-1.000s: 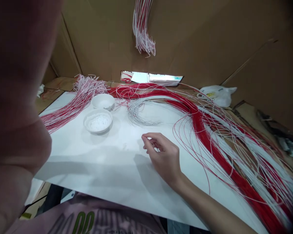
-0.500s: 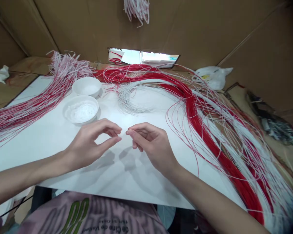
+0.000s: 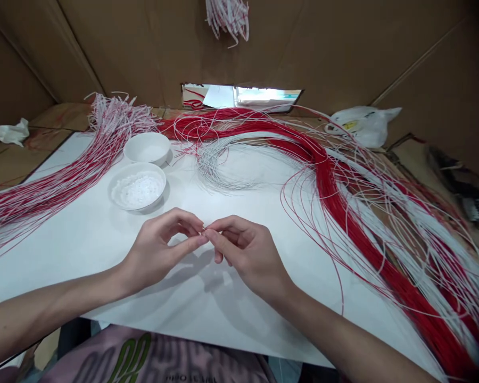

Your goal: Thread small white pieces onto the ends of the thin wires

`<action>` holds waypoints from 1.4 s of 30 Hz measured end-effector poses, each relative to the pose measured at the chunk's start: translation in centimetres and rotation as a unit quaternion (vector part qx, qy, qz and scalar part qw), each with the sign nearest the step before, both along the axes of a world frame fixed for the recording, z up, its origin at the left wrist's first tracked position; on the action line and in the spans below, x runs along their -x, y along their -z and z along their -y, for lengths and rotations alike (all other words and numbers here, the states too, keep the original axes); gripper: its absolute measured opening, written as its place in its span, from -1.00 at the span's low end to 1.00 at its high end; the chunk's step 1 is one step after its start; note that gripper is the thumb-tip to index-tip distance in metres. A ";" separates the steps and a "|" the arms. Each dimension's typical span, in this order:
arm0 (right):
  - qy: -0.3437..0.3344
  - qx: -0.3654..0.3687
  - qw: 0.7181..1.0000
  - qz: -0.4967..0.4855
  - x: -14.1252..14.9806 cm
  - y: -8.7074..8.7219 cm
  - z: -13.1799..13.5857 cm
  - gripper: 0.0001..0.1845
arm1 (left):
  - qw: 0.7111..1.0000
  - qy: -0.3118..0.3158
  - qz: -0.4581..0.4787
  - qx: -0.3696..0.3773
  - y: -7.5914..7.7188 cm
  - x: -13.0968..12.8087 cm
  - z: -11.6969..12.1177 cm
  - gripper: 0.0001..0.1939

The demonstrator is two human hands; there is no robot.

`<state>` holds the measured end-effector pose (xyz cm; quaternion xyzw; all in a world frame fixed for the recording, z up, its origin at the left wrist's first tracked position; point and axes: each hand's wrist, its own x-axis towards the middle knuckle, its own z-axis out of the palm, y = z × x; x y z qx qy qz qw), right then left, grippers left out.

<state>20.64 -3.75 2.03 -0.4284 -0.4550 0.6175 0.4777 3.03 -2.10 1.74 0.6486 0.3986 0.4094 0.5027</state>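
Observation:
My left hand point(image 3: 159, 252) and my right hand point(image 3: 249, 247) meet fingertip to fingertip above the white table point(image 3: 243, 303). Thumb and forefinger of each are pinched together. Something tiny and pale seems to be between the tips, too small to name. Beyond my left hand stands a white bowl point(image 3: 156, 201) holding many small white bits point(image 3: 138, 187). Behind it, close by, is a second white bowl point(image 3: 147, 148) with a pale inside whose contents I cannot make out.
A bundle of red and white strands point(image 3: 64, 175) runs along the left, ending in a pale tufted end point(image 3: 120, 114). Long red strands point(image 3: 327, 186) and white ones curve along the back and right. A white plastic bag point(image 3: 367, 127) lies behind. Cardboard walls point(image 3: 143, 53) enclose the table.
My hands have come together, closing the gap between their fingertips; the left thumb and forefinger have drawn into a pinch. The view has shifted slightly, so everything sits a little lower.

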 end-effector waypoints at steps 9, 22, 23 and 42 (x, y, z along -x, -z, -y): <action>-0.013 -0.032 0.999 0.032 -0.3 -0.1 0.2 -0.82 | 0.994 -0.009 -0.037 -0.099 0.3 0.4 -0.1 -0.92; 0.024 -0.138 0.974 0.177 -0.2 0.4 0.4 -0.94 | 0.987 -0.075 0.068 0.122 0.3 0.8 -1.0 -0.89; 0.029 -0.160 0.968 0.192 -0.2 0.3 0.6 -0.94 | 0.984 -0.072 0.084 0.141 0.3 0.8 -0.9 -0.88; 0.043 -0.245 0.936 0.249 -0.1 0.5 0.9 -0.94 | 0.937 -0.045 0.155 0.309 0.6 0.2 -0.3 -0.83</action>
